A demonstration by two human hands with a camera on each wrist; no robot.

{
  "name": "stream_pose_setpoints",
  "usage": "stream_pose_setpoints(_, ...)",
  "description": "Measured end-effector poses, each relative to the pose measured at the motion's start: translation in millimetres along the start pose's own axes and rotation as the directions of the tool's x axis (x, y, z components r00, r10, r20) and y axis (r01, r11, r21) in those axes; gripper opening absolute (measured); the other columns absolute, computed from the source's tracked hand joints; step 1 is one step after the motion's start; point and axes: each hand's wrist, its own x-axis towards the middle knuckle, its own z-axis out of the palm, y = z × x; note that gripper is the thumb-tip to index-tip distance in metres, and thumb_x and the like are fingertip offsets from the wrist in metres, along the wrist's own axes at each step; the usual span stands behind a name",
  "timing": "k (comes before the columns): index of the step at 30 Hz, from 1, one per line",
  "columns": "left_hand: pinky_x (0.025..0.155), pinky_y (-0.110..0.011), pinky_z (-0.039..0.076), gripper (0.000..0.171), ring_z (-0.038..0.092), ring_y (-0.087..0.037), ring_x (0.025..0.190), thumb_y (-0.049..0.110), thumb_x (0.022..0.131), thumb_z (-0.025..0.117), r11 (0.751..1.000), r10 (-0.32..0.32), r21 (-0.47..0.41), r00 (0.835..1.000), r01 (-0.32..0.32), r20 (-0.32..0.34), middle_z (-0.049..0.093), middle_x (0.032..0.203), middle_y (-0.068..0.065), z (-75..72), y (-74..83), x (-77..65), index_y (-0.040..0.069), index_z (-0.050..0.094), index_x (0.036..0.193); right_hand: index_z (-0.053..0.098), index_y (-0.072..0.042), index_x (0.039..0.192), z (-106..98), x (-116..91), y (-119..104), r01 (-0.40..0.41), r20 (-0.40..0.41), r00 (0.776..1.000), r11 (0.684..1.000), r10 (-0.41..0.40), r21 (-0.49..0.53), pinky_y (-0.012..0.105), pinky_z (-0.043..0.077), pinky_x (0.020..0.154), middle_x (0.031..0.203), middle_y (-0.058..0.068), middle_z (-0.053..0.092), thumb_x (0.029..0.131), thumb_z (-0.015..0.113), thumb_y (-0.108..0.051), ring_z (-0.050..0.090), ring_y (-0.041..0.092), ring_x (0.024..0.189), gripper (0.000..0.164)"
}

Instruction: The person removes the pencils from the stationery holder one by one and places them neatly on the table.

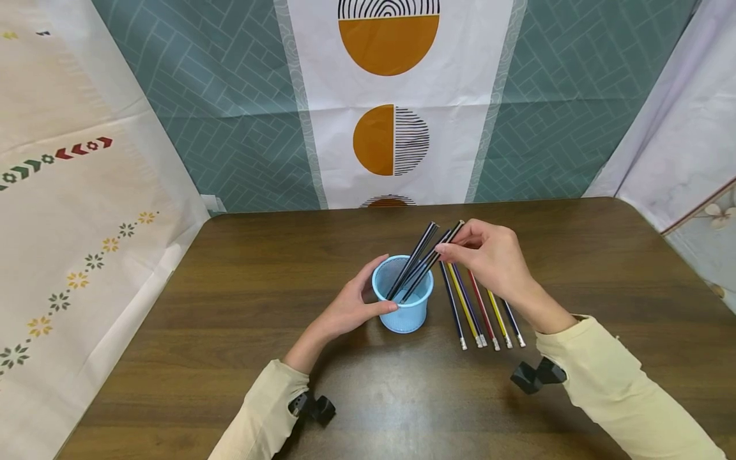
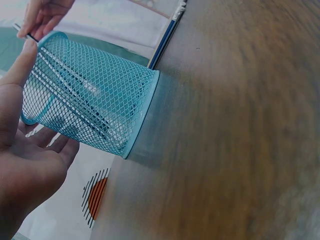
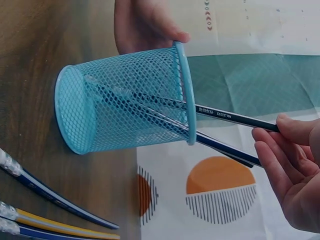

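A light blue mesh pencil cup (image 1: 405, 318) stands upright on the table, with several dark pencils (image 1: 414, 255) leaning out toward the right. The left hand (image 1: 352, 308) holds the cup from its left side, thumb at the near rim and fingers round the far side. Between thumb and fingers, the right hand (image 1: 490, 254) pinches the upper end of a dark pencil (image 3: 235, 118) with printing along it. That pencil's lower part is inside the cup, seen through the mesh in the right wrist view. Another dark pencil (image 3: 225, 147) lies close by the right fingers; whether they touch it I cannot tell.
Right of the cup, a row of pencils lies on the brown wooden table (image 1: 259, 281): dark blue (image 1: 453, 308), yellow (image 1: 463, 303), red (image 1: 484, 309) and others, silver ends toward the person. A patterned cloth (image 1: 247, 128) hangs behind the table.
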Motion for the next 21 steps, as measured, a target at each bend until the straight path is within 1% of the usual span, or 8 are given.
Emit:
stream_pose_setpoints(4, 0.102, -0.044, 0.039, 0.086, 0.047, -0.026, 0.125, 0.025, 0.083, 0.078, 1.0, 0.005, 0.0, 1.0, -0.005, 0.0, 0.045, 0.141, -0.012, 0.0, 0.2, -0.4, 0.007, 0.028, 0.151, 0.065, 0.001, 0.084, -5, 0, -2, -0.013, -0.016, 1.0, 1.0, 0.013, 0.007, 0.022, 0.045, 0.056, 0.079, 0.011, 0.072, 0.084, 0.077, -0.015, 0.069, 0.01, 0.068, 0.019)
stream_pose_setpoints(7, 0.102, -0.044, 0.039, 0.085, 0.047, -0.026, 0.125, 0.023, 0.083, 0.078, 1.0, 0.002, 0.003, 1.0, -0.002, -0.003, 0.044, 0.141, -0.012, 0.0, 0.5, -0.9, 0.01, 0.029, 0.151, 0.065, 0.001, 0.085, -8, 1, -4, -0.02, -0.031, 0.999, 1.0, 0.02, 0.01, 0.021, 0.046, 0.054, 0.08, 0.012, 0.072, 0.085, 0.077, -0.015, 0.069, 0.01, 0.069, 0.02)
stream_pose_setpoints(11, 0.102, -0.043, 0.039, 0.084, 0.046, -0.026, 0.126, 0.024, 0.083, 0.078, 1.0, -0.001, 0.001, 1.0, 0.001, -0.003, 0.044, 0.141, -0.01, 0.0, 0.2, -1.3, 0.013, 0.029, 0.151, 0.064, 0.001, 0.088, -11, 1, -5, 0.0, -0.043, 0.999, 1.0, 0.0, 0.006, 0.021, 0.047, 0.058, 0.081, 0.011, 0.072, 0.085, 0.076, -0.014, 0.067, 0.008, 0.07, 0.019)
stream_pose_setpoints(15, 0.103, -0.043, 0.038, 0.084, 0.046, -0.025, 0.126, 0.024, 0.083, 0.078, 1.0, -0.004, 0.0, 1.0, 0.004, -0.004, 0.044, 0.141, -0.01, 0.0, 0.2, -1.3, 0.013, 0.029, 0.151, 0.058, 0.004, 0.091, -12, 3, -4, 0.041, -0.04, 0.998, 0.996, -0.038, 0.083, 0.019, 0.052, 0.066, 0.086, 0.016, 0.07, 0.087, 0.072, -0.006, 0.067, 0.006, 0.07, 0.018)
stream_pose_setpoints(18, 0.103, -0.043, 0.038, 0.083, 0.046, -0.025, 0.127, 0.023, 0.084, 0.078, 1.0, -0.007, 0.002, 1.0, 0.007, -0.005, 0.044, 0.141, -0.01, 0.1, 0.1, -1.0, 0.013, 0.03, 0.151, 0.054, 0.007, 0.095, -12, 3, -5, 0.067, -0.036, 0.997, 0.983, -0.062, 0.169, 0.023, 0.055, 0.069, 0.092, 0.019, 0.068, 0.088, 0.068, 0.001, 0.068, 0.007, 0.072, 0.017)
stream_pose_setpoints(21, 0.103, -0.044, 0.038, 0.083, 0.046, -0.025, 0.127, 0.02, 0.084, 0.078, 1.0, -0.01, 0.005, 1.0, 0.01, -0.005, 0.045, 0.141, -0.01, 0.3, -0.6, -0.6, 0.014, 0.03, 0.151, 0.052, 0.009, 0.097, -12, 4, -6, 0.104, -0.056, 0.994, 0.969, -0.093, 0.225, 0.026, 0.055, 0.069, 0.093, 0.017, 0.067, 0.089, 0.064, 0.006, 0.067, 0.009, 0.074, 0.015)
